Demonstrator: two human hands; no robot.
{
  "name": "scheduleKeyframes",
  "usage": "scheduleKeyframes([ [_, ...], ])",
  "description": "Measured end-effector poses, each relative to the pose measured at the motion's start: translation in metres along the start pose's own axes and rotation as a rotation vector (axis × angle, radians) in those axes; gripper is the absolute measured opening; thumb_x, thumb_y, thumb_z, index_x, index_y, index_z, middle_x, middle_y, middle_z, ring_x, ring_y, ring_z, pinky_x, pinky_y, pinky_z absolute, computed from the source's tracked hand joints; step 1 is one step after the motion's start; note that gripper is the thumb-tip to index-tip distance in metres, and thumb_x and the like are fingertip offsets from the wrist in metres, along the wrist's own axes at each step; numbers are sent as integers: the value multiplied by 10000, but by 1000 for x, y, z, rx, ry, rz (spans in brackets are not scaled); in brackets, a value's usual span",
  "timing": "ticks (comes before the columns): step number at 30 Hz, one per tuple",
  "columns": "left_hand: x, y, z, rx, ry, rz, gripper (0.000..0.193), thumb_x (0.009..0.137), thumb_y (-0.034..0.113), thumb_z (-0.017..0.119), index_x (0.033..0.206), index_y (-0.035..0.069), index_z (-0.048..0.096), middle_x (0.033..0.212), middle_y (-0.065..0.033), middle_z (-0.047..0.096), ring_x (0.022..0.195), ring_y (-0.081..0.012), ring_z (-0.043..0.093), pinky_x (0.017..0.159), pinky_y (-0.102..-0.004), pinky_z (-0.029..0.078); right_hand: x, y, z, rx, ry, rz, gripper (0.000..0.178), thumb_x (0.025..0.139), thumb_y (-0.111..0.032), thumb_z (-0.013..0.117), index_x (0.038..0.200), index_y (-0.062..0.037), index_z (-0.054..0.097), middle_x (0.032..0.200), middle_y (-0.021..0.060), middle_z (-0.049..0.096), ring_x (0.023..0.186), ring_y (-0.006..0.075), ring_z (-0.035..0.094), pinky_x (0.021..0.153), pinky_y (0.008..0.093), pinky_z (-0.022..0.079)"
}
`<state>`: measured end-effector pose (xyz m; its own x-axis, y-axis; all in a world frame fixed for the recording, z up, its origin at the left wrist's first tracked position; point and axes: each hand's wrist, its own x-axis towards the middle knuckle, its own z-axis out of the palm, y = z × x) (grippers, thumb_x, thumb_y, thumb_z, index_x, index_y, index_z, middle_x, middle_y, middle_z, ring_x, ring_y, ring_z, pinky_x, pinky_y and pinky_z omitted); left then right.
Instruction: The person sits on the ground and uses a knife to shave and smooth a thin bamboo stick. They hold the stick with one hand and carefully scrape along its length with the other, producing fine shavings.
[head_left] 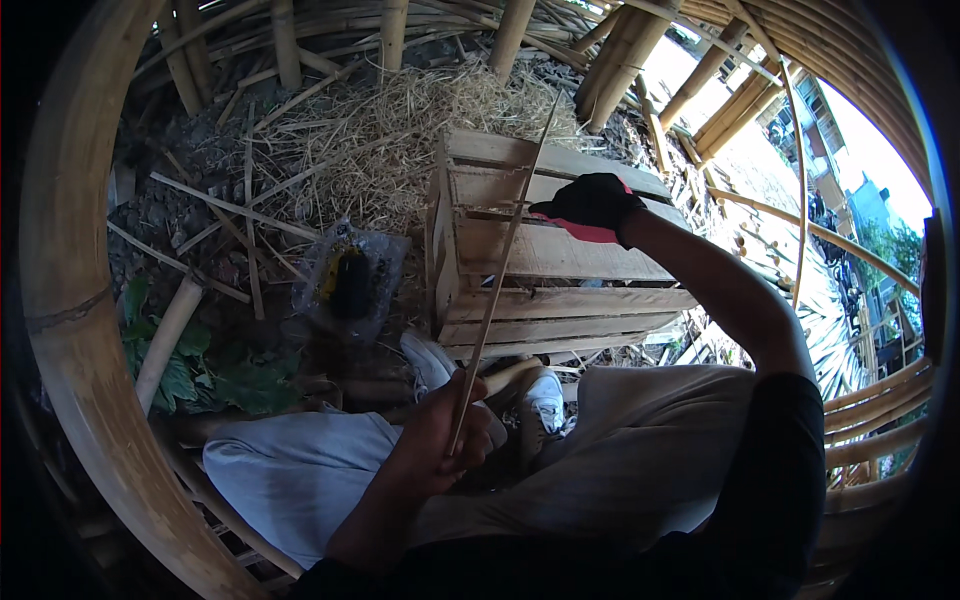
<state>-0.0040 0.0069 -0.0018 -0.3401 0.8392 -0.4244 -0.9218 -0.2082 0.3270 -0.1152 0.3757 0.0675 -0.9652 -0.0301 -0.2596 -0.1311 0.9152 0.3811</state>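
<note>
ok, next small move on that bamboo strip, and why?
Probably draw the gloved right hand further up the bamboo strip. The bare left hand pins its lower end near the lap, the right grips mid-length over the wooden crate, and the upper part stands free.

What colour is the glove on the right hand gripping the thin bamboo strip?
Black with a red cuff edge, on the right hand; head view shows it.

At frame centre, the bare left hand [437,437] grips a thin bamboo strip [503,262] low down; the black-gloved right hand [590,205] holds it higher, over a wooden crate [560,290].
</note>
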Motion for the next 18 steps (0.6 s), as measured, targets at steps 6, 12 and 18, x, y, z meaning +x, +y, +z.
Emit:
scheduleKeyframes([
  [6, 6, 2, 18, 15, 152, 9, 326, 1091, 379, 370, 1022, 98, 520, 500, 19, 441, 301, -108, 374, 290, -252, 301, -49, -82, -19, 51, 8, -346, 448, 1044, -561, 343, 1196, -351, 709, 943, 37, 733, 900, 286, 703, 771, 392, 550],
  [12, 1, 9, 8, 114, 109, -60, 297, 1100, 344, 341, 1056, 106, 512, 472, 5, 446, 291, -102, 402, 277, -244, 307, -83, -128, -32, 222, 31, -540, 424, 971, -568, 524, 911, -213, 747, 758, 53, 682, 672, 300, 677, 572, 438, 513],
  [18, 6, 5, -17, -169, -138, -127, 339, 1093, 427, 326, 1024, 147, 503, 482, 13, 441, 312, -78, 405, 276, -223, 285, -30, -32, 3, 166, 23, -152, 417, 1055, -522, 361, 1293, -348, 656, 1020, 46, 736, 915, 292, 702, 760, 412, 555],
])
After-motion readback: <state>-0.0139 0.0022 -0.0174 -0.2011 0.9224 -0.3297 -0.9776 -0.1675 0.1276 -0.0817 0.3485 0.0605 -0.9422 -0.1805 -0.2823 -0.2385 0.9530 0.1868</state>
